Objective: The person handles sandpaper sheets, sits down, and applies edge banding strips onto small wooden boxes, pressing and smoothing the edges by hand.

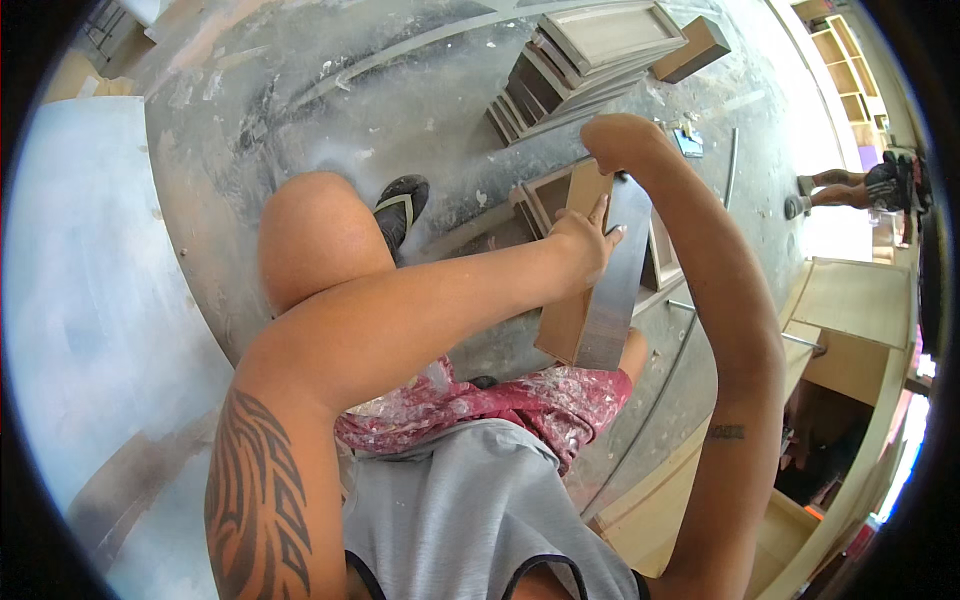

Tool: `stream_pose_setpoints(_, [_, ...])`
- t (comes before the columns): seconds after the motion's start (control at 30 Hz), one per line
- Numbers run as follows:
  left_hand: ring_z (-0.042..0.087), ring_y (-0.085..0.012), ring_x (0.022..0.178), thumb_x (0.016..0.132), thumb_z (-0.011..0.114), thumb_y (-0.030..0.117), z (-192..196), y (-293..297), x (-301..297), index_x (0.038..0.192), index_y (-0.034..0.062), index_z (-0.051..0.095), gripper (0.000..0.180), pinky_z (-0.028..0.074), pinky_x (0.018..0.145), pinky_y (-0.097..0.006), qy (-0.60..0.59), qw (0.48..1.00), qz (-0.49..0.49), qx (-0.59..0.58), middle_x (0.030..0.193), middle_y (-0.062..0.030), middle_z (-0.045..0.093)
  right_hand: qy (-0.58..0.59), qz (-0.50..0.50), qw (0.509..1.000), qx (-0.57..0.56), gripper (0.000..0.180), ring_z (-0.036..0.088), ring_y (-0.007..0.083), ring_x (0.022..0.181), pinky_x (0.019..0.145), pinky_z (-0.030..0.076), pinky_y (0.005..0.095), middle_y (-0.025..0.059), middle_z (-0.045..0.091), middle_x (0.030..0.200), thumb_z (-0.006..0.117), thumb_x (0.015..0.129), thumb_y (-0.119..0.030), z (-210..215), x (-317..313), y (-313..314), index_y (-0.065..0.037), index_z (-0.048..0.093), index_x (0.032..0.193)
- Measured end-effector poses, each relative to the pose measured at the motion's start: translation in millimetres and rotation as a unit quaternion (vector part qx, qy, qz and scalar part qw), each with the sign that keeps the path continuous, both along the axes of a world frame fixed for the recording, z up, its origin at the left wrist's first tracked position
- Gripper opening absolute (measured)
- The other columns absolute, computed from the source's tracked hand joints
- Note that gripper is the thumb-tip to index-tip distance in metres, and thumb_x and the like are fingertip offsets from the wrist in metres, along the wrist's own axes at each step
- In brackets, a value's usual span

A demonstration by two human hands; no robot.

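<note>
1. In the head view, a long box-like wooden piece [565, 320] slants between the person's knees, its near end close to the right thigh. Its left face is brown; its right face is smooth and grey.
2. The left hand [583, 250] lies across the middle of this piece, touching it, with at least two fingers spread wide apart.
3. The right hand [622, 142] is bent down at the wrist by the piece's far end. Its fingers are mostly hidden, so whether they grip the piece cannot be told.
4. Below the piece, wooden frames [662, 250] show on both sides of it; whether it rests on them cannot be told.
5. Beyond them, a tilted-looking stack of grey-faced panels [600, 45] stands on the stained concrete floor [400, 110], with a brown and grey block [692, 50] just beside it on the right.
6. A small blue object [688, 143] lies near the right hand, and a thin metal rod [732, 165] lies farther right.
7. The person wears paint-spattered red shorts [500, 405], a grey sleeveless top [460, 500] and a dark flip-flop [402, 208].
8. A pale sheet [80, 280] fills the left side; at right are a wooden cabinet [855, 300] and another person's legs [840, 190].
</note>
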State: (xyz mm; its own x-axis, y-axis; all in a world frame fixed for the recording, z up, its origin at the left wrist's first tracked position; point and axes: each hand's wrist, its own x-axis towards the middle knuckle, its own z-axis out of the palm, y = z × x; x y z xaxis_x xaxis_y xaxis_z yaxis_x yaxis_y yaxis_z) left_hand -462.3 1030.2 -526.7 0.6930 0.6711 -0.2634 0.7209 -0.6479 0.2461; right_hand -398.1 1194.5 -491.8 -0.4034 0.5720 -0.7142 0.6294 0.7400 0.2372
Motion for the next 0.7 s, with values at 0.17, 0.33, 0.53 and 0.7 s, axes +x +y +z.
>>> stream_pose_setpoints(0.17, [0.067, -0.0439, 0.111, 0.09, 0.064, 0.019, 5, 1, -1, 0.157, 0.0009, 0.031, 0.077, 0.053, 0.094, -0.041, 0.004, 1.0, -0.001, 0.007, 0.153, -0.0466, 0.023, -0.006, 0.081, 0.997, 0.001, 0.017, 0.074, 0.0334, 0.078, 0.061, 0.059, 0.0431, 0.0203, 0.074, 0.09, 0.078, 0.075, -0.003, 5, -3, -4, 0.007, 0.073, 0.089])
stream_pose_setpoints(0.33, [0.066, -0.044, 0.112, 0.091, 0.062, 0.018, 6, 3, 3, 0.159, 0.004, 0.029, 0.077, 0.053, 0.094, -0.041, 0.039, 0.999, -0.009, 0.001, 0.154, -0.0453, 0.021, 0.014, 0.0, 1.0, 0.0, 0.016, 0.074, 0.0332, 0.078, 0.064, 0.06, 0.0447, 0.0202, 0.074, 0.092, 0.075, 0.076, 0.0, 27, -11, -18, 0.006, 0.073, 0.091])
stream_pose_setpoints(0.53, [0.067, -0.0441, 0.11, 0.091, 0.061, 0.017, 0, 8, 8, 0.16, 0.0051, 0.026, 0.079, 0.055, 0.094, -0.042, 0.021, 0.999, 0.008, -0.029, 0.155, -0.0443, 0.019, 0.096, 0.133, 0.985, 0.058, 0.01, 0.074, 0.0302, 0.072, 0.058, 0.059, 0.0424, 0.0213, 0.072, 0.082, 0.069, 0.079, 0.003, -10, 21, 3, 0.008, 0.072, 0.087])
stream_pose_setpoints(0.7, [0.07, -0.0433, 0.103, 0.089, 0.063, 0.015, 4, 8, 0, 0.16, 0.0062, 0.025, 0.082, 0.058, 0.088, -0.04, 0.018, 0.999, 0.007, -0.046, 0.155, -0.0438, 0.02, 0.096, -0.131, 0.987, -0.012, 0.015, 0.073, 0.0282, 0.062, 0.057, 0.058, 0.0418, 0.0196, 0.071, 0.07, 0.061, 0.081, -0.001, 11, 29, 11, 0.009, 0.071, 0.079])
